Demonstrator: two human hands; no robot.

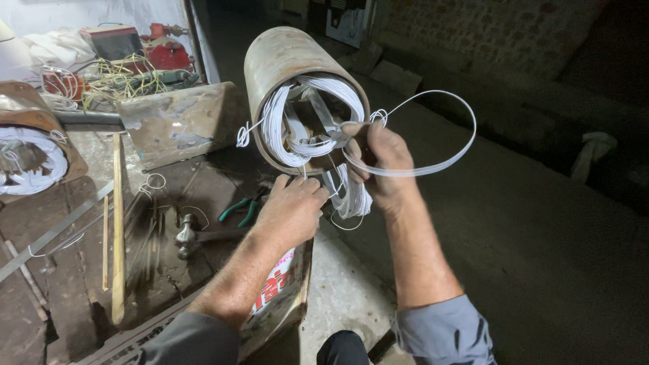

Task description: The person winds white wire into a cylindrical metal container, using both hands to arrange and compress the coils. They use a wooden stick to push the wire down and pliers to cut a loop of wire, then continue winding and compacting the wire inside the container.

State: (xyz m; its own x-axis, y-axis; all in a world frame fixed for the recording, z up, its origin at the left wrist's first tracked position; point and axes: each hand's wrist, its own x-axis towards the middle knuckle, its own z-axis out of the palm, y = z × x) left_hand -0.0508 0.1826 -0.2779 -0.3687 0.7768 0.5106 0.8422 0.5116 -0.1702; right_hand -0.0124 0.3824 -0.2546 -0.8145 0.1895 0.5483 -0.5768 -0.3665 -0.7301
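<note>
**Two hands at a wire-filled metal cylinder**

The metal cylinder [280,67] lies tilted on the workbench [74,270], its open end facing the camera, white wire coils [277,125] packed inside its rim; the right hand [380,165] has its fingers closed around a bundle of white wire [351,196] at the opening, a loose loop [439,128] arching off to the right; the left hand [292,209] sits just below the rim, fingers curled shut, pinching strands at the lower edge. Green-handled pliers [240,209] and a hammer [186,233] lie near the left forearm; a wooden stick [118,230] lies further left.
</note>
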